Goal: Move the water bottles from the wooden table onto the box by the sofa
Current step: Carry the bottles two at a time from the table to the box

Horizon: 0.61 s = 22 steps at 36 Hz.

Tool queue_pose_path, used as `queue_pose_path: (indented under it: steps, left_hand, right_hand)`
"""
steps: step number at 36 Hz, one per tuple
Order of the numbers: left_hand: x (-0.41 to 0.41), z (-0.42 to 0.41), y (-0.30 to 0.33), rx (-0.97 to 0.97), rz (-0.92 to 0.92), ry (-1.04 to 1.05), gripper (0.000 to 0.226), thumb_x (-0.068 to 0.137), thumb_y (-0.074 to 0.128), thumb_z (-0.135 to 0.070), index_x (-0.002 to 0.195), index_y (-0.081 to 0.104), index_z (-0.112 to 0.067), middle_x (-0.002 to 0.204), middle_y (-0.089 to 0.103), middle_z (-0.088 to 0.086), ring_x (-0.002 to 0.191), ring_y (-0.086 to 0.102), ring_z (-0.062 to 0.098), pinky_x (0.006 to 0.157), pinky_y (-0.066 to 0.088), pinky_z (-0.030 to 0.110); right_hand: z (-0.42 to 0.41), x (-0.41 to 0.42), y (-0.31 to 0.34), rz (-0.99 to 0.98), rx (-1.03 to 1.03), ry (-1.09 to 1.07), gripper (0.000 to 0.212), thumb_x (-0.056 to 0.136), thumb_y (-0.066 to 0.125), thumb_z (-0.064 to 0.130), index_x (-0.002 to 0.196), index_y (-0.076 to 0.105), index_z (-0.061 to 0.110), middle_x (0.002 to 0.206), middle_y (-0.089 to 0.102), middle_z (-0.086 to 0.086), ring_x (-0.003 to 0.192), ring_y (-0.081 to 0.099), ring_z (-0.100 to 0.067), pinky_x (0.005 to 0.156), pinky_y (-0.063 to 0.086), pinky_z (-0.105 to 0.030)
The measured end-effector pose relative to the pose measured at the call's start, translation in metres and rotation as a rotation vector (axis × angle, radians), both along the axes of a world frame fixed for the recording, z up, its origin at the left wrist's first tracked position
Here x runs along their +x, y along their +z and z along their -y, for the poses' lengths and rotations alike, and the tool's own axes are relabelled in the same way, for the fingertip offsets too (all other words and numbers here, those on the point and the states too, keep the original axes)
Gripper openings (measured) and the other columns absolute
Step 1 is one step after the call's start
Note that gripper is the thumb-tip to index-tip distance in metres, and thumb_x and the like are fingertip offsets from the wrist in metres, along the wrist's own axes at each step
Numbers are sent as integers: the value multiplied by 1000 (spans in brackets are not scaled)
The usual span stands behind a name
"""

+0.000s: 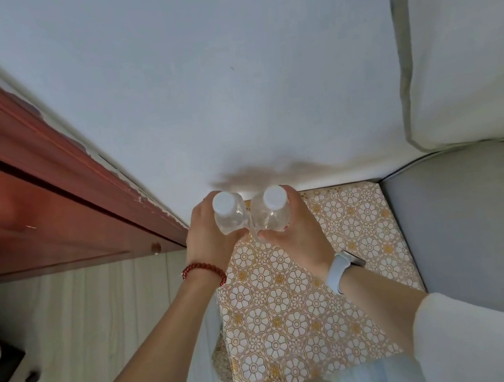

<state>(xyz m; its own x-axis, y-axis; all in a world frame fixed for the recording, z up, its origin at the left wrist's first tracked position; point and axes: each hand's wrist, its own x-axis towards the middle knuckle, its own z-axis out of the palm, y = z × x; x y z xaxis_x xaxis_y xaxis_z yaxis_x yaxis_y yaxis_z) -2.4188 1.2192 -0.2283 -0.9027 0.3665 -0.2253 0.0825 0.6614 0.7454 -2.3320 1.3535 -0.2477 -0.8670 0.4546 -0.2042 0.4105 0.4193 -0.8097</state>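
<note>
The carry looks nearly done: both water bottles are over the far end of the flower-patterned box (pixel 296 307) beside the grey sofa (pixel 475 224), though whether they rest on it cannot be told. The left hand (pixel 209 239) wraps the left bottle (pixel 229 215); the right hand (pixel 295 233) wraps the right bottle (pixel 270 215). Both are clear, white-capped, upright and touching. Release remains.

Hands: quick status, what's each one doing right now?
Left hand: closed on the left bottle.
Right hand: closed on the right bottle.
</note>
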Motion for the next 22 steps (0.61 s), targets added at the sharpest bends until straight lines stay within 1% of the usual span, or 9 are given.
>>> queue_pose_path:
  steps: [2, 5, 8, 10, 12, 15, 19, 21, 22]
  left_hand:
    - [-2, -3, 2, -2, -36, 15, 76, 64, 81, -21, 129, 42, -19, 132, 44, 6, 112, 49, 19, 89, 36, 24]
    - [-6, -3, 4, -6, -100, 5, 79, 63, 82, -17, 131, 43, -15, 137, 32, 10, 110, 43, 17, 89, 33, 23]
    - [-9, 0, 4, -3, -89, -15, 79, 64, 82, -15, 132, 42, -15, 134, 33, 11, 107, 39, 14, 93, 36, 23]
    - [-8, 3, 4, 20, -81, -29, 76, 66, 80, -12, 132, 42, -13, 131, 35, 13, 104, 37, 12, 96, 43, 32]
    - [-8, 6, 5, 35, -68, -36, 71, 68, 77, -8, 131, 43, -12, 131, 36, 14, 106, 41, 15, 95, 48, 43]
    - [-13, 7, 6, 7, -75, -45, 68, 70, 75, -7, 130, 45, -12, 131, 40, 10, 107, 50, 24, 91, 50, 47]
    - [-17, 4, 6, 11, -94, -31, 64, 69, 75, -7, 127, 48, -13, 130, 43, 8, 105, 54, 27, 90, 50, 45]
    - [-18, 2, 7, 4, -104, -11, 64, 70, 75, -6, 128, 47, -12, 132, 42, 9, 107, 53, 27, 93, 45, 35]
    - [-19, 1, 8, -3, -112, -4, 65, 70, 74, -6, 129, 46, -12, 133, 42, 9, 108, 52, 27, 91, 42, 29]
  right_hand:
    - [0, -8, 2, -1, 31, -16, 76, 71, 75, 30, 132, 30, 25, 127, 48, -2, 113, 52, -20, 85, 52, -34]
    - [0, -19, 5, -9, 47, -57, 77, 71, 75, 25, 134, 30, 21, 129, 45, -5, 115, 48, -20, 87, 48, -34]
    - [2, -25, 7, -23, -42, -111, 76, 73, 74, 20, 135, 30, 17, 131, 44, -7, 118, 45, -20, 89, 45, -32]
    - [3, -27, 8, -20, -103, -140, 74, 75, 72, 22, 135, 29, 16, 134, 42, -8, 119, 47, -22, 91, 46, -32]
    - [4, -29, 7, -19, -120, -146, 73, 76, 71, 22, 135, 28, 16, 133, 42, -9, 119, 48, -24, 94, 48, -37]
    - [1, -29, 4, -7, -120, -117, 73, 77, 70, 24, 135, 27, 17, 132, 42, -10, 118, 49, -26, 95, 48, -45]
    - [-2, -29, 3, 10, -128, -72, 69, 79, 69, 21, 135, 27, 21, 131, 42, -10, 118, 50, -27, 97, 47, -48]
    - [-3, -30, 4, 17, -123, -52, 68, 81, 67, 20, 136, 27, 20, 133, 41, -10, 119, 48, -27, 98, 45, -48]
    - [-3, -30, 3, 14, -123, -47, 68, 81, 66, 20, 136, 26, 18, 134, 40, -10, 120, 47, -27, 99, 45, -48]
